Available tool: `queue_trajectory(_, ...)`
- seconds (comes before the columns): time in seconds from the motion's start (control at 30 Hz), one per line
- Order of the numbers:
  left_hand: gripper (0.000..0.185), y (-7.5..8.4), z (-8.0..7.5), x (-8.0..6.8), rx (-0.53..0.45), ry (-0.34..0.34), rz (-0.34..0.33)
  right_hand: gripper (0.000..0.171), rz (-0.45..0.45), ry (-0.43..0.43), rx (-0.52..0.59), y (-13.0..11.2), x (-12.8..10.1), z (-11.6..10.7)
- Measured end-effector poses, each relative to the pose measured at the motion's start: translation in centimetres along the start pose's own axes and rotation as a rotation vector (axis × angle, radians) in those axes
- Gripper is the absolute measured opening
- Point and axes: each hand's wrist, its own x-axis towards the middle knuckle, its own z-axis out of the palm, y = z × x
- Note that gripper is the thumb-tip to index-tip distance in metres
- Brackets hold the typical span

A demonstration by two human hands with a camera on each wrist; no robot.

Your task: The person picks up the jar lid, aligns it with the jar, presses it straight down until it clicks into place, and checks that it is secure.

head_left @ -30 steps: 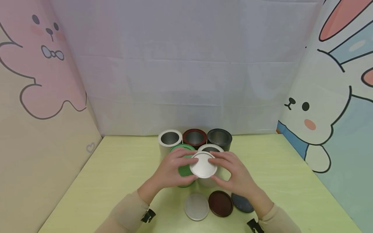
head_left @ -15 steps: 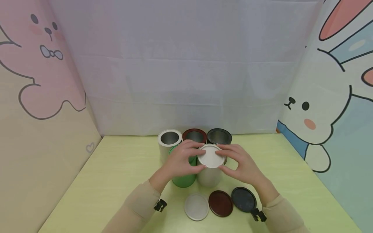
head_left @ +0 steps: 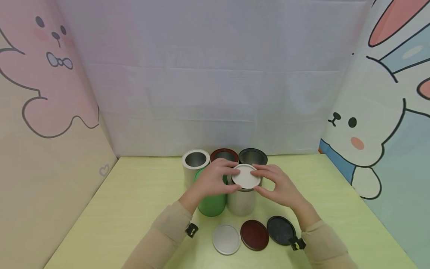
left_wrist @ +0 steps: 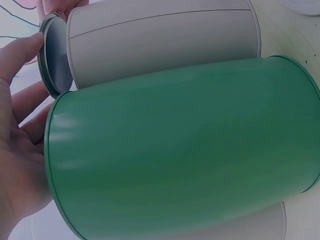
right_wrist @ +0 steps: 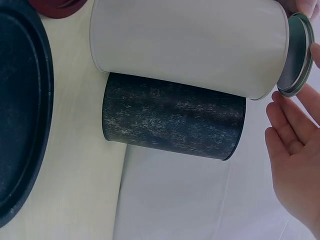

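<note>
A round white lid point(head_left: 246, 176) is pinched at its rim between both hands, over the mouth of the front white can point(head_left: 241, 203). My left hand point(head_left: 216, 177) grips its left side, with thumb and fingertips on the edge. On the opposite side my right hand point(head_left: 277, 183) pinches it the same way. In the left wrist view the lid's metallic underside point(left_wrist: 59, 55) stands slightly apart from the can's rim. In the right wrist view the lid point(right_wrist: 304, 55) also sits just off that rim. A green can point(head_left: 211, 206) stands upright to the left, partly behind my left hand.
Behind stand a second white can point(head_left: 192, 173), a dark red-rimmed can point(head_left: 223, 151) and a black can point(head_left: 263, 164), their mouths uncovered. Nearer on the yellow-green table point(head_left: 141, 209) lie a white lid point(head_left: 226, 240), a brown lid point(head_left: 254, 235) and a black lid point(head_left: 280, 230).
Both hands have carried the white lid forward and slightly right, from in front of the cans to over the front white can. In the last half second it has shifted a little farther back.
</note>
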Motion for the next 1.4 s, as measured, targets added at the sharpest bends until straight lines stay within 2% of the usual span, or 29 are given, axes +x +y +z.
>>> queue_trajectory(0.4,0.046,-0.5,0.0,0.4,0.027,-0.100,-0.042,0.044,0.014,-0.018,-0.004,0.6,0.1,0.7)
queue_trajectory(0.77,0.045,-1.1,0.3,0.7,0.046,-0.148,-0.040,0.042,0.038,-0.047,-0.025,0.8,0.1,0.8)
queue_trajectory(0.97,0.046,-1.2,0.0,0.8,0.017,-0.194,-0.058,0.040,0.044,-0.072,-0.023,0.9,0.0,0.8)
queue_trajectory(1.4,0.047,-1.3,-0.2,0.9,0.007,-0.216,-0.055,0.038,0.054,-0.079,-0.019,0.9,0.0,0.8)
